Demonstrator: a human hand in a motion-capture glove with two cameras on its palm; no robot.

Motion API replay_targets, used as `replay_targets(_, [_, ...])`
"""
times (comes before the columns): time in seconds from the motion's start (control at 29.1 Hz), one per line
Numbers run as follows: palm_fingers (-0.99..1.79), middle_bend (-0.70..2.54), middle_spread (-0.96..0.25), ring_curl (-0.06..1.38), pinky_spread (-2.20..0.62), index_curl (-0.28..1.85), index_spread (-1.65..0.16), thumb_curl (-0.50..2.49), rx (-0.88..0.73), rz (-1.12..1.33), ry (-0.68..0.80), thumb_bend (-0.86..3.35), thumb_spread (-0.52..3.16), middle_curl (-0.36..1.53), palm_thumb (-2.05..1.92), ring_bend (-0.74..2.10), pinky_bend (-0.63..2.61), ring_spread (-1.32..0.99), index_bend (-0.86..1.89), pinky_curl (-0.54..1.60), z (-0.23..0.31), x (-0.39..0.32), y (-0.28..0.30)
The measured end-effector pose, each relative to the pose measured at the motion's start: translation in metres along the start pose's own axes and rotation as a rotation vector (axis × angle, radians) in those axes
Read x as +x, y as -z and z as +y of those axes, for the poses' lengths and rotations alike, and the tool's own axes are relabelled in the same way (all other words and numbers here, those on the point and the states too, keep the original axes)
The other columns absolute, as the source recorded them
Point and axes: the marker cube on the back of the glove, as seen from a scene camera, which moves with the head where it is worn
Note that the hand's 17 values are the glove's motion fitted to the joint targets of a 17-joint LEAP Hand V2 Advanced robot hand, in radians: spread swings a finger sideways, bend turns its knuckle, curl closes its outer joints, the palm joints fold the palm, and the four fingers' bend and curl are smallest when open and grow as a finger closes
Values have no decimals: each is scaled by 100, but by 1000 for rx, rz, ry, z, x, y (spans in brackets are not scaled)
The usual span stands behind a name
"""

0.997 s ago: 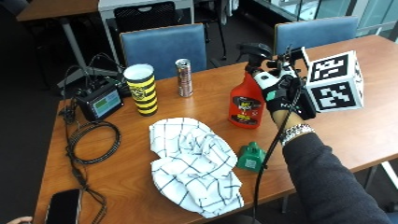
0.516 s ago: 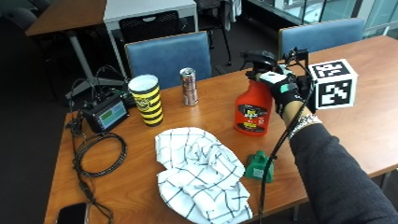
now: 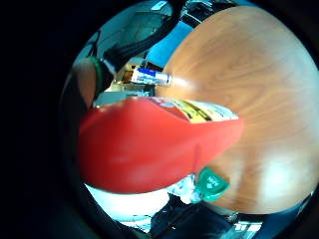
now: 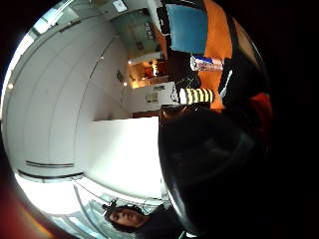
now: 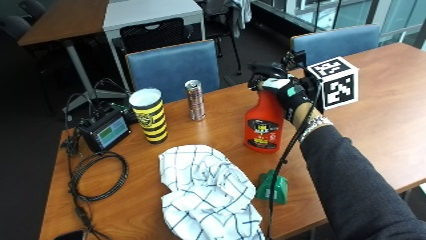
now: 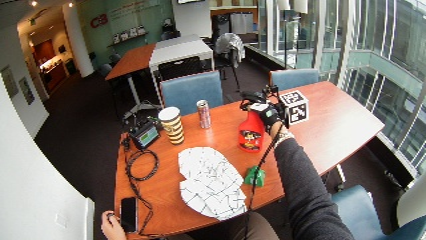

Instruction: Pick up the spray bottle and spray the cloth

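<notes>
Red spray bottle (image 5: 264, 126) gripped at its neck by the gloved right hand (image 5: 287, 93); checked cloth (image 5: 208, 192) lies below-left of it.

Large dark rounded shape (image 4: 209, 164) fills the near side; beyond it, yellow-and-black striped cup (image 4: 196, 95), silver-blue can (image 4: 207, 63), blue chair back (image 4: 187, 27).

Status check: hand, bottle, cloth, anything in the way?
Right hand grips spray bottle neck. Bottle base at table. Cloth lies unsprayed nearby. Nothing between them.
</notes>
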Motion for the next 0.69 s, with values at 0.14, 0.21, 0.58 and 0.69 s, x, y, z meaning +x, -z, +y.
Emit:
replay_targets(0.14, [117, 33, -27, 40, -6, 45, -33, 58, 45, 5, 16, -3, 52, 45, 105, 39, 22, -24, 21, 25, -1, -8, -10])
replay_targets(0.21, [122, 34, -27, 41, -12, 45, -33, 59, 56, 15, 37, -4, 47, 46, 105, 39, 28, -24, 19, 28, -2, -14, -16])
replay_targets(0.58, [136, 43, -25, 45, -15, 50, -31, 64, 7, 45, 268, -4, 33, 51, 101, 46, 25, -22, 26, 32, -11, -41, -50])
replay_targets(0.69, [139, 46, -25, 46, -21, 51, -32, 65, 2, 53, 304, -4, 31, 52, 98, 49, 29, -23, 25, 33, -13, -47, -54])
